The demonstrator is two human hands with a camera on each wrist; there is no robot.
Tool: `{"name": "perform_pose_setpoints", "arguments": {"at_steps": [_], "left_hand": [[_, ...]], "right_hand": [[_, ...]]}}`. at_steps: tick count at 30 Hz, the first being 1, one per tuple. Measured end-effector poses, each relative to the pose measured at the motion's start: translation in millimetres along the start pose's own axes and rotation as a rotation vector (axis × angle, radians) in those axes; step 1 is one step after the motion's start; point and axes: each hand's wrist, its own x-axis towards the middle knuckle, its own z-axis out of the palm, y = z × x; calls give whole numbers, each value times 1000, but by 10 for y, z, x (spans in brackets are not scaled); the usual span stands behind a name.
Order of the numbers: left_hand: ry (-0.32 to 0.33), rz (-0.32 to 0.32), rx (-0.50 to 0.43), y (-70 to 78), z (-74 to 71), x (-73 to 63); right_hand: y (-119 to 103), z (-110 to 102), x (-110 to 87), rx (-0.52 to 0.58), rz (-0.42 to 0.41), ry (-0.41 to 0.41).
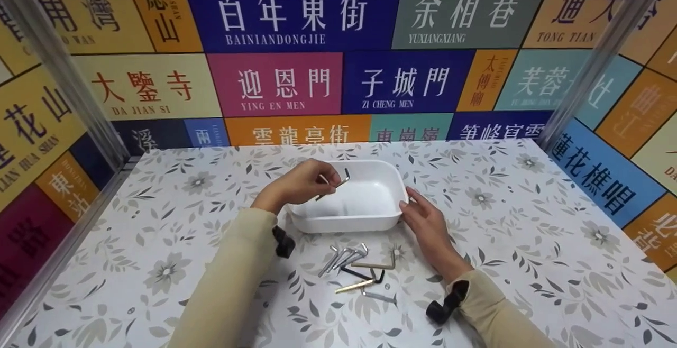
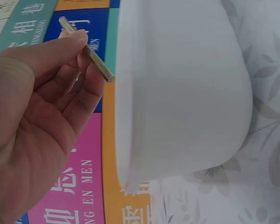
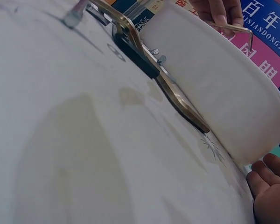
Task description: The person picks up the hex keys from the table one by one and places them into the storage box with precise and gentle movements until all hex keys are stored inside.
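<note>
Panels [image 1: 280, 81] of coloured place names are covering the walls behind and beside a floral-patterned worktop [image 1: 211, 284]. From the left, a pale sleeve [image 1: 225, 279] is reaching in, with a black device [image 1: 284, 245] sitting at its wrist. The left hand [image 1: 304, 181] is pinching a gold-toned, L-shaped key [image 1: 344, 181] between thumb and fingers, holding it above the left part of a white container [image 1: 349, 224]. Just in front of the container, silver bent pieces [image 1: 355, 255] are lying close together; a brass-coloured key [image 1: 370, 266], a black key [image 1: 355, 273], a shorter gold key [image 1: 354, 286] and another silver piece [image 1: 379, 297] are spreading to their right and nearer the person. Farther right, the right hand [image 1: 426, 221] is touching the container's right end, its fingers extending rather than curling.
</note>
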Motion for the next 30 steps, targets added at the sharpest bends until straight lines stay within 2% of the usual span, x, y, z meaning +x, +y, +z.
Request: {"name": "perform_pose_setpoints", "arguments": {"at_steps": [4, 9, 12, 17, 19, 25, 30], "left_hand": [[-29, -10, 102, -50, 32, 127], [-58, -84, 163, -87, 57, 249], [-64, -103, 216, -108, 72, 296], [-73, -94, 351, -156, 104, 342], [-81, -117, 381, -172, 120, 352], [-81, -226, 378, -179, 133, 388], [-63, -264, 357, -182, 132, 429]], "right_hand": [[6, 13, 2, -7, 5, 3], [19, 23, 3, -11, -9, 1], [23, 26, 3, -2, -23, 5], [32, 21, -16, 11, -36, 5], [36, 16, -30, 4, -31, 3], [37, -1, -28, -11, -28, -14], [30, -10, -14, -23, -29, -16]]}}
